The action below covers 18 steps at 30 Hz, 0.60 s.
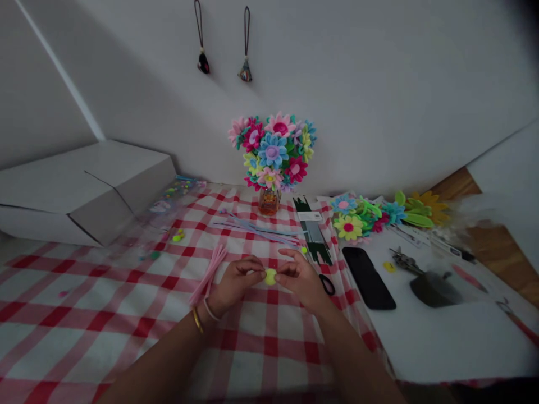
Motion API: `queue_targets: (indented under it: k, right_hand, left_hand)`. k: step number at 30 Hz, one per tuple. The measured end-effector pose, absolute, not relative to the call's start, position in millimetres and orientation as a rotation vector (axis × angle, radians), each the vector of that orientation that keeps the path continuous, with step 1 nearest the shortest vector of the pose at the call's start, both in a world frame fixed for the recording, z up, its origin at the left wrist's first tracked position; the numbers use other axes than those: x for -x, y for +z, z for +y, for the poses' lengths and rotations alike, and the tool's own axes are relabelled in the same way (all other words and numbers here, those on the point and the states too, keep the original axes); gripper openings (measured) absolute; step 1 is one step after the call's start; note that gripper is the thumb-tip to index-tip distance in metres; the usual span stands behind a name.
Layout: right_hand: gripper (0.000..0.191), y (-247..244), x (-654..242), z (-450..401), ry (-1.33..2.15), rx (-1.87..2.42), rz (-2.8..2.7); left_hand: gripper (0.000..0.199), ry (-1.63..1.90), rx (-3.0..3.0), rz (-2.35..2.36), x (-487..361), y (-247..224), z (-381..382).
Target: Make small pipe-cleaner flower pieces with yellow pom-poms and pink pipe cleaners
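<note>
Between my two hands is a small round yellow disc, seemingly a coil of pipe cleaner, though its texture is too small to be sure. My left hand pinches its left edge between thumb and fingertips. On the opposite edge, my right hand pinches it too, with one finger raised. Both hands are just above the red-and-white checked cloth. Pink pipe cleaners lie beside my left hand. Black-handled scissors rest to the right of my right hand, their blades partly hidden.
A vase of fuzzy flowers stands at the back. Pale pipe cleaners and a dark green bundle lie before it. The right side holds a phone and loose flowers; at left sits a white box by yellow pompoms.
</note>
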State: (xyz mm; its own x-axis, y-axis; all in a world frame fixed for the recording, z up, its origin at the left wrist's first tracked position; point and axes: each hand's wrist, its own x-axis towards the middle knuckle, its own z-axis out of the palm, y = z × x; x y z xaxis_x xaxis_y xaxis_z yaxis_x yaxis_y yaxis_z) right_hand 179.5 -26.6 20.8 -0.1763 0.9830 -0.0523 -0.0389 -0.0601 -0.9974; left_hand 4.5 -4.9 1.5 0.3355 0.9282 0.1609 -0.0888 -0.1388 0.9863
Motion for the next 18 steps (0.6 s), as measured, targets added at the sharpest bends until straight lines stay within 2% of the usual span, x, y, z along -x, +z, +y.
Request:
queue_targets:
  k: [18]
  right_hand:
    - [0.045,16.8,-177.7,-26.1,1.302,1.199,-1.403]
  left_hand:
    - [0.014,1.068,-1.724,0.869,-7.4,-6.6,-5.2]
